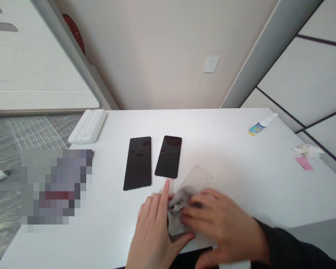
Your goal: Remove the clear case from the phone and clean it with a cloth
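A clear phone case (197,176) lies flat on the white table near its front edge, partly covered by a grey cloth (177,222). My left hand (154,228) braces the case, fingers along its left side and thumb at the near end; its exact contact is partly hidden by the cloth. On top, my right hand (215,220) presses the bunched cloth against the case with bent fingers, slightly blurred. Just beyond my hands lie two dark-screened devices: a phone (168,157) and, left of it, a larger phone or small tablet (138,163).
A white case (88,126) sits at the back left corner. A small spray bottle (262,124) lies at the back right, with crumpled tissue (308,150) and a pink slip (304,163) by the right edge. A pixelated patch covers something at left. The wall stands behind.
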### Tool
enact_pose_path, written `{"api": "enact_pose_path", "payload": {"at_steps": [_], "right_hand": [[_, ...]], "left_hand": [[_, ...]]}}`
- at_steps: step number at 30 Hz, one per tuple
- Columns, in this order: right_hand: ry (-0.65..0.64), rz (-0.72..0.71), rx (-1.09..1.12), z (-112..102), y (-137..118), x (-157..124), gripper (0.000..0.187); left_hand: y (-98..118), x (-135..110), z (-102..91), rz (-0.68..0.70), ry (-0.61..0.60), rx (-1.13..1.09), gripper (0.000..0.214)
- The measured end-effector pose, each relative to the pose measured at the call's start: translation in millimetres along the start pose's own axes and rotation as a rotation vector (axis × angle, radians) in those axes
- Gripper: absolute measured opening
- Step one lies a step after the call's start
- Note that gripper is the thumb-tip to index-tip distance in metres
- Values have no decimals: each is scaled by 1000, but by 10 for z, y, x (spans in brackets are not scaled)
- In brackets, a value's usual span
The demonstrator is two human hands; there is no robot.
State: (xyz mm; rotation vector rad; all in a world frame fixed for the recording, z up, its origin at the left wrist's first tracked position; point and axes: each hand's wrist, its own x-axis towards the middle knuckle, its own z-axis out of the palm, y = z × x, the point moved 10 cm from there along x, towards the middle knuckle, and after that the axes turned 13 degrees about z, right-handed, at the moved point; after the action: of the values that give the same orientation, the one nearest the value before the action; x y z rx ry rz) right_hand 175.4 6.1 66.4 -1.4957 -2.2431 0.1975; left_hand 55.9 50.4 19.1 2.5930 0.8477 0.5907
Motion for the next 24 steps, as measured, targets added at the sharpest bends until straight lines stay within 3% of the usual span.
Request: {"api": "enact_pose_path", "payload": {"at_steps": [3,6,10,11,13,16,20,24], "right_hand": [[4,132,-120,41,158,40,59],[64,24,-9,17,-9,32,73],[186,99,57,-155,18,56,34],[226,132,83,-213,59,67,29],[256,198,107,-245,132,105,38],[119,236,31,-21,125,205,62],[-19,245,45,161,155,241,19],[40,344,130,-54,475,153,21]], "left_hand": [[6,8,8,7,-3,7,128],[28,19,-8,18,8,38,129],[19,18,8,-15,-22,23,131],[14,16,14,-27,-32,11,132],[11,13,19,-38,-44,-11,135],[16,16,17,-35,-37,-21,138],[7,21,25,-44,-28,-18,142],[18,28,21,-51,-30,-46,145]]}}
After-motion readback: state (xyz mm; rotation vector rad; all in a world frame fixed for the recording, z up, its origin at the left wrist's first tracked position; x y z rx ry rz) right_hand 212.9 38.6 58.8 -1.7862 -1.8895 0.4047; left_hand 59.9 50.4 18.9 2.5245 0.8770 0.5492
